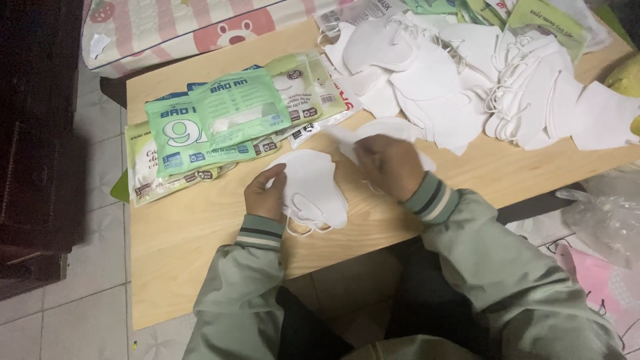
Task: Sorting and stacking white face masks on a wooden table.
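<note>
The desk point(200, 233), light wood, filled most of the view; its left edge ran down beside grey floor tiles point(80, 293) and its near edge cut across just above my lap. Bare wood lay open on the near left, between the packets and that edge, so there was room to move there. The far right was crowded: a big heap of loose white masks point(467, 80) spread almost to the right edge. On the left lay a fanned stack of green sealed packets point(220, 123), overlapping, its lowest corner hanging close to the desk's left edge. A pink-and-white cushion point(167, 27) sat past the far edge, and a crumpled clear plastic bag point(600, 213) lay off the desk to my right.

My left hand point(265, 195) was closed on a small stack of white masks point(313, 187), thumb on top, ear loops dangling below toward the near edge. My right hand point(389, 165) pinched a single white mask point(383, 130), fingers curled over it, just beside the stack. Both hands sat mid-desk, close together but not touching, green jacket cuffs over the near edge.
</note>
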